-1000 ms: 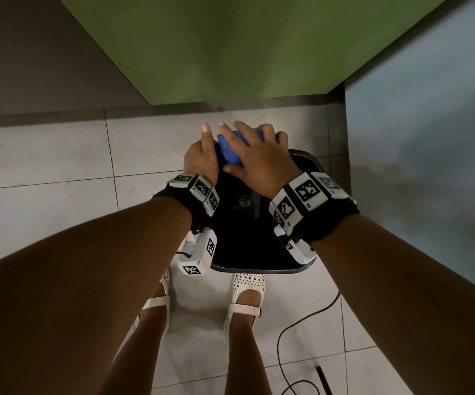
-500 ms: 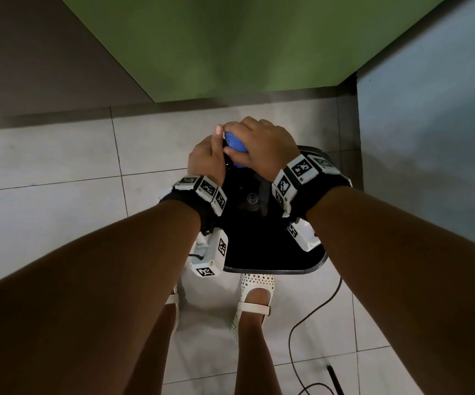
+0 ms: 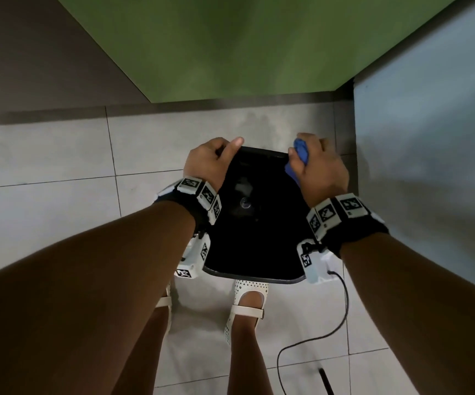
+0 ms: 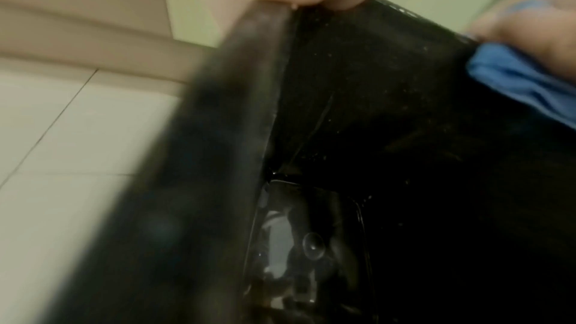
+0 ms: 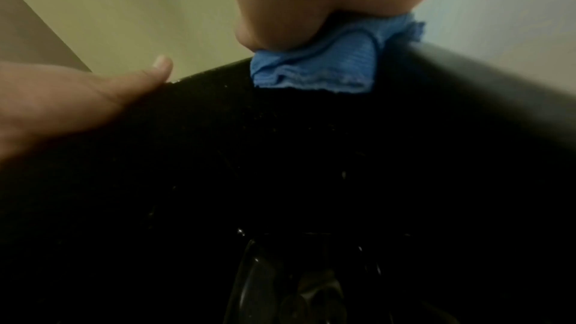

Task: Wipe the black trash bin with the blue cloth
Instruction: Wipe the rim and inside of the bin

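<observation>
The glossy black plastic trash bin point(image 3: 255, 223) stands on the pale tiled floor point(image 3: 45, 212) before my feet. My right hand point(image 3: 320, 169) clenches the crumpled blue cloth point(image 3: 301, 155) against its far right rim; my left hand point(image 3: 209, 162) grips the far left rim.

bin point(image 4: 193, 181) rim blurred, right fingers hidden

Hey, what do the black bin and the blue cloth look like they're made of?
Bin: probably moulded plastic. Its bottom is glossy, with mirror-like reflections and a small raised moulding dimple in the left wrist view; the inner walls look duller and dust-speckled. Cloth: soft ribbed fabric, possibly microfibre, matte, folding and bunching in the right hand, with a frayed edge.
</observation>
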{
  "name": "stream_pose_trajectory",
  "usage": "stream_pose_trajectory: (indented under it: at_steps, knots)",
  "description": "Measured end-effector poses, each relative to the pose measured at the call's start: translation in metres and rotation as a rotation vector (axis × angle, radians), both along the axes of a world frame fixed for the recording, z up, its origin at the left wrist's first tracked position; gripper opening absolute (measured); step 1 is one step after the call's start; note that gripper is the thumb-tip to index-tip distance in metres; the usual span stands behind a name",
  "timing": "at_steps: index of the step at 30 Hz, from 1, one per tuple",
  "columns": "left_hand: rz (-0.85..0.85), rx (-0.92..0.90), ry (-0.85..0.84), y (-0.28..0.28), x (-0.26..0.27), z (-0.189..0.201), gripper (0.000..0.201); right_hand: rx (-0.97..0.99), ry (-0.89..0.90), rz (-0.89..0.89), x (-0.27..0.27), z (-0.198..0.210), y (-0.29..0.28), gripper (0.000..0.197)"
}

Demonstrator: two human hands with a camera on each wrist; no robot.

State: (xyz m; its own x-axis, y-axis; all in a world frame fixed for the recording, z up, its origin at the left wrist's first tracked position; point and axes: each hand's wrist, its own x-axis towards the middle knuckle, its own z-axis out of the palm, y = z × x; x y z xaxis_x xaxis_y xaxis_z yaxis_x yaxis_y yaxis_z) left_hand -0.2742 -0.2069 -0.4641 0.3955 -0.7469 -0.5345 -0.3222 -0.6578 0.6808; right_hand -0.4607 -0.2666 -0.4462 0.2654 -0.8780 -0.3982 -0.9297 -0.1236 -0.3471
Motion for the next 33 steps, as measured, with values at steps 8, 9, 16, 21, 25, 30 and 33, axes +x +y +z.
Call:
stream_pose_trajectory:
  at_steps: [8, 9, 16, 21, 25, 30, 33]
  knots:
    - [-0.034, -0.050, 0.006, 0.000, -0.002, 0.001, 0.031, -0.129, 0.031, 0.126, 0.029, -0.001, 0.002, 0.047]
    - [-0.022, -0.046, 0.015, 0.000, -0.002, 0.001, 0.031, -0.133, 0.018, 0.149, 0.036, -0.001, 0.003, 0.052]
    - [0.024, -0.001, -0.016, 0.001, -0.002, -0.001, 0.035, -0.077, 0.069, -0.170, 0.011, 0.001, 0.011, 0.049]
    - [0.010, -0.003, -0.055, 0.006, -0.004, 0.004, 0.038, 0.037, -0.038, -0.526, -0.007, 0.005, 0.019, 0.047]
    - [0.038, 0.048, -0.156, 0.022, 0.002, 0.009, 0.041, -0.006, -0.091, -0.308, 0.009, 0.003, 0.005, 0.042]
    - [-0.362, 0.043, -0.288, 0.005, 0.003, 0.023, 0.044, -0.032, -0.122, -0.084, 0.022, -0.003, -0.006, 0.042]
    - [-0.570, 0.085, -0.148, -0.023, -0.008, 0.021, 0.044, -0.054, -0.108, -0.052, 0.031, -0.007, -0.006, 0.045]
